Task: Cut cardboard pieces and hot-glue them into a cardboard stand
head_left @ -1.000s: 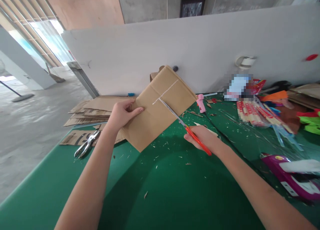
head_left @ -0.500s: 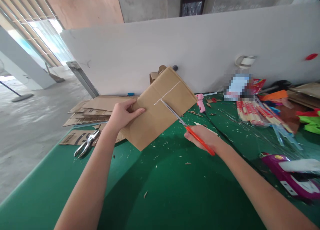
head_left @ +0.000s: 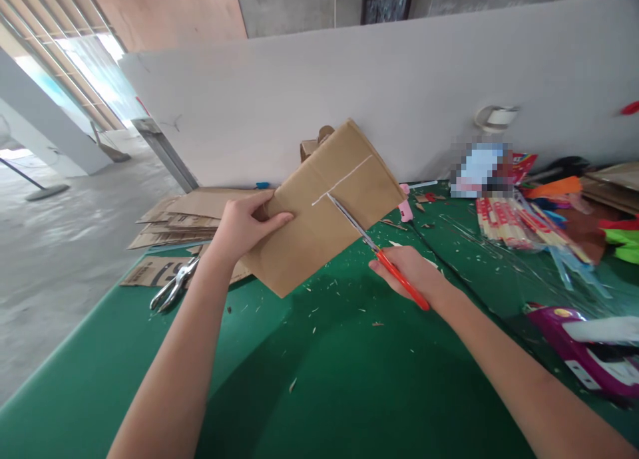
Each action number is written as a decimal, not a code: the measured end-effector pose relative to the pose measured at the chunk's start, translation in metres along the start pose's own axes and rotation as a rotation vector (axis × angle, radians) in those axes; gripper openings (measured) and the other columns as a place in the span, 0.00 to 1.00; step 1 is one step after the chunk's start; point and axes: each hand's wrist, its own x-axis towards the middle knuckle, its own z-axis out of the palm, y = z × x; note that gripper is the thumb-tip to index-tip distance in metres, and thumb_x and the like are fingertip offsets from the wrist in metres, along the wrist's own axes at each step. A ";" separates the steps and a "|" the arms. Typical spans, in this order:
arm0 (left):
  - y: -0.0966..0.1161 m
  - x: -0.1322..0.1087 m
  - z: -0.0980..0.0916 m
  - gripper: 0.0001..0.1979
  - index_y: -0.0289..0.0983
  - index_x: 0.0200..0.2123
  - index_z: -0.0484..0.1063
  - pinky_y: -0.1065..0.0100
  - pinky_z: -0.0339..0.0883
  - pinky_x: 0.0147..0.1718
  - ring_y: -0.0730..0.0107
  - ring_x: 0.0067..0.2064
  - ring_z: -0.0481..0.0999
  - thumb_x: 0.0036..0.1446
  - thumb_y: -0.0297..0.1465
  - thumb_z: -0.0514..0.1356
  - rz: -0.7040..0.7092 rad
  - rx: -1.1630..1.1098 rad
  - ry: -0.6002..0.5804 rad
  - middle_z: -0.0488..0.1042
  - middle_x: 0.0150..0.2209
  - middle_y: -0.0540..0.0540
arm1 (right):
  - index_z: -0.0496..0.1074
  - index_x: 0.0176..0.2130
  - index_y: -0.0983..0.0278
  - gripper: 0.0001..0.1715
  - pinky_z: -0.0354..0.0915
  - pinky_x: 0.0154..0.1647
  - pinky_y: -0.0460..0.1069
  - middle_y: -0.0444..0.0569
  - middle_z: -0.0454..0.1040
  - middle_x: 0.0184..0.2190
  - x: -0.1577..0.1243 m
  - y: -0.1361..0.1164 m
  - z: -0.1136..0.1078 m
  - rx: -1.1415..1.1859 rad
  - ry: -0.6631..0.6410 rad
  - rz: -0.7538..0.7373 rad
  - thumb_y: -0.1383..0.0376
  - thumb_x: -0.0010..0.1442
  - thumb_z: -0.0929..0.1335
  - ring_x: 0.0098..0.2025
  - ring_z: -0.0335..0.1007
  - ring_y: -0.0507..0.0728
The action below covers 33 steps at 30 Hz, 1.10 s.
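The step in hand looked like a scissor cut into the cardboard (head_left: 309,226), running in from its right edge to a white line (head_left: 344,179) drawn across the sheet. The left hand (head_left: 244,226) was clamped on the sheet's left edge, thumb on top, holding it tilted up off the tabletop (head_left: 349,379). The right hand (head_left: 409,273) was closed round the orange handles of the scissors (head_left: 372,246). The blades lay across the sheet with their tip right at the white line, and they seemed nearly together.

By my judgement, going further would call for opening the blades and feeding the sheet in straight, with the left hand's grip keeping it from twisting.

The cardboard sat between the two hands, above the middle of the tabletop: the left hand touching it, the right just off its right edge and joined to it only through the blades. A metal punch (head_left: 174,285) lay near left, and flat cardboard pieces (head_left: 200,213) far left.
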 end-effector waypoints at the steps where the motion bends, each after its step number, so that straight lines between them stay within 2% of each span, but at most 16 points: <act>1: 0.001 0.000 -0.001 0.14 0.38 0.32 0.73 0.70 0.49 0.24 0.74 0.25 0.56 0.51 0.43 0.62 -0.003 -0.003 0.002 0.58 0.21 0.53 | 0.55 0.21 0.60 0.22 0.53 0.26 0.48 0.47 0.66 0.20 0.000 0.000 0.000 -0.004 -0.001 0.003 0.54 0.63 0.57 0.24 0.63 0.55; 10: -0.001 0.000 -0.001 0.14 0.38 0.29 0.72 0.70 0.48 0.23 0.74 0.24 0.55 0.51 0.44 0.61 -0.010 -0.015 0.005 0.55 0.20 0.54 | 0.55 0.19 0.60 0.24 0.54 0.25 0.48 0.48 0.67 0.18 0.001 0.001 0.005 -0.014 0.040 0.010 0.53 0.62 0.58 0.22 0.63 0.55; 15: -0.006 0.001 0.000 0.15 0.39 0.32 0.74 0.70 0.48 0.23 0.73 0.24 0.56 0.51 0.44 0.61 -0.017 -0.021 -0.022 0.57 0.20 0.54 | 0.53 0.19 0.60 0.25 0.53 0.23 0.47 0.46 0.64 0.16 0.002 -0.002 0.007 -0.026 0.061 0.000 0.51 0.62 0.57 0.20 0.61 0.54; 20: -0.006 0.001 -0.002 0.15 0.38 0.32 0.73 0.70 0.49 0.23 0.73 0.24 0.55 0.50 0.45 0.62 -0.023 -0.037 0.010 0.56 0.20 0.54 | 0.52 0.18 0.60 0.26 0.53 0.23 0.47 0.47 0.63 0.16 0.002 0.000 0.005 -0.014 0.091 -0.002 0.50 0.61 0.58 0.20 0.61 0.54; 24: -0.008 0.001 -0.003 0.16 0.39 0.34 0.74 0.70 0.49 0.24 0.73 0.24 0.57 0.51 0.45 0.62 -0.025 -0.041 -0.023 0.58 0.20 0.53 | 0.52 0.19 0.60 0.25 0.52 0.23 0.47 0.45 0.62 0.16 0.001 0.000 0.007 0.034 0.053 -0.019 0.51 0.61 0.59 0.19 0.59 0.53; 28: -0.013 0.002 -0.002 0.16 0.38 0.31 0.73 0.70 0.48 0.23 0.73 0.24 0.56 0.51 0.45 0.61 -0.031 -0.025 -0.033 0.58 0.20 0.53 | 0.56 0.22 0.60 0.22 0.52 0.22 0.47 0.45 0.64 0.18 0.001 0.002 0.012 0.088 -0.003 -0.037 0.50 0.59 0.61 0.20 0.61 0.53; 33: -0.014 0.001 -0.002 0.16 0.38 0.30 0.73 0.70 0.50 0.24 0.73 0.25 0.57 0.50 0.45 0.62 -0.038 -0.042 -0.021 0.61 0.21 0.52 | 0.65 0.27 0.63 0.19 0.56 0.26 0.48 0.47 0.69 0.23 0.001 0.006 0.011 0.143 -0.060 -0.074 0.52 0.61 0.60 0.26 0.66 0.56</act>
